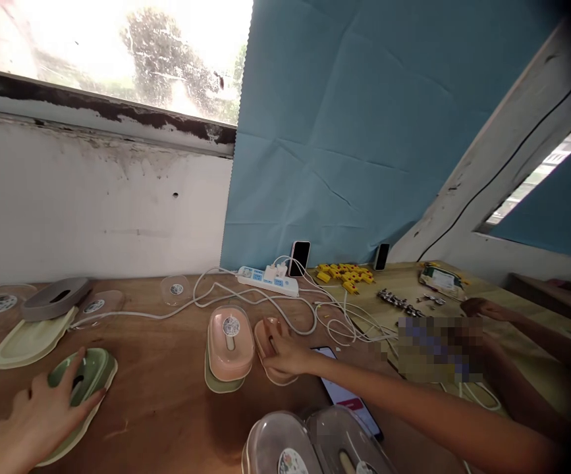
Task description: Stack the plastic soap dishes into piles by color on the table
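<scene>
On the left, my left hand (38, 411) reaches over a green oval plastic box (96, 367) with a dark slot in its top. Its thumb and fingers span the box, which lies on a cream-edged base. My right hand (288, 352) grips a pinkish-brown oval slotted lid (264, 332) on the table, with its fingers bent over the top; part of the lid is hidden beneath them. Just left of that hand stands a pink oval box (230, 359) with a clear cover and round sticker, over a green base (216, 382).
Grey clear-covered boxes (275, 431) stand at the front, by a lit phone (347, 392). At the back are a grey slotted lid (48, 303), a cream base (31, 342), clear covers (176, 286) and a power strip (270, 282) with cables. Another person's hands (487, 309) are at right.
</scene>
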Demonstrator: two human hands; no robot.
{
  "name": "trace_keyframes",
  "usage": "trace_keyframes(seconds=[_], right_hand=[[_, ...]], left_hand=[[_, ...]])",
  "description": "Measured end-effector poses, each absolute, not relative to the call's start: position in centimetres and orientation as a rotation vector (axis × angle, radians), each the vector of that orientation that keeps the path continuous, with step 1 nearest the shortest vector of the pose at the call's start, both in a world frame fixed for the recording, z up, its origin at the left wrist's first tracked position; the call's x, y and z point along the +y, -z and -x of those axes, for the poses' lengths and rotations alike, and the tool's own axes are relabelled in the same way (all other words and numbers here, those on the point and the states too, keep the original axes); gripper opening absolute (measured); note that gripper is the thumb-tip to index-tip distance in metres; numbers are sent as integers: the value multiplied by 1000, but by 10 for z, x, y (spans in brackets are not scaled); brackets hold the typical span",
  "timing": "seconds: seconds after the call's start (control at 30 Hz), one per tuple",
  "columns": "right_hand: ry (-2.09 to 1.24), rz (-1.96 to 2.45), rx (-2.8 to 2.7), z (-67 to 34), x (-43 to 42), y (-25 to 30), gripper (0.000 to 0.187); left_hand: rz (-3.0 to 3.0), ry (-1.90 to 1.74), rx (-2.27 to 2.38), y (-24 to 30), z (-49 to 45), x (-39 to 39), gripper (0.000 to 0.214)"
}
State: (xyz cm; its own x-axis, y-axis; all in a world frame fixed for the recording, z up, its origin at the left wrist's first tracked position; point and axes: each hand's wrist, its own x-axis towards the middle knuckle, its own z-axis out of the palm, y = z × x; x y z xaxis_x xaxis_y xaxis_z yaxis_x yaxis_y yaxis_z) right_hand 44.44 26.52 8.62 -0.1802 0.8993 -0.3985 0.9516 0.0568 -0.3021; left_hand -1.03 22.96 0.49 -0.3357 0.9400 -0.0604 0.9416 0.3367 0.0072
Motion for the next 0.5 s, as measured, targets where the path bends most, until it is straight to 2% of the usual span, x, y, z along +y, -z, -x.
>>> trace_keyframes(seconds=[0.13,0.27,0.5], right_hand=[[717,-1989,2253,-449,275,-78,103],[682,-1949,2288,-450,276,-74,105],[660,-2009,2278,-451,280,-75,98]], left_hand=[[-1803,116,2652,-22,-23,220,72],[-2008,94,2708,-9,-22,218,75],[-2264,109,2485,-7,-16,215,76]])
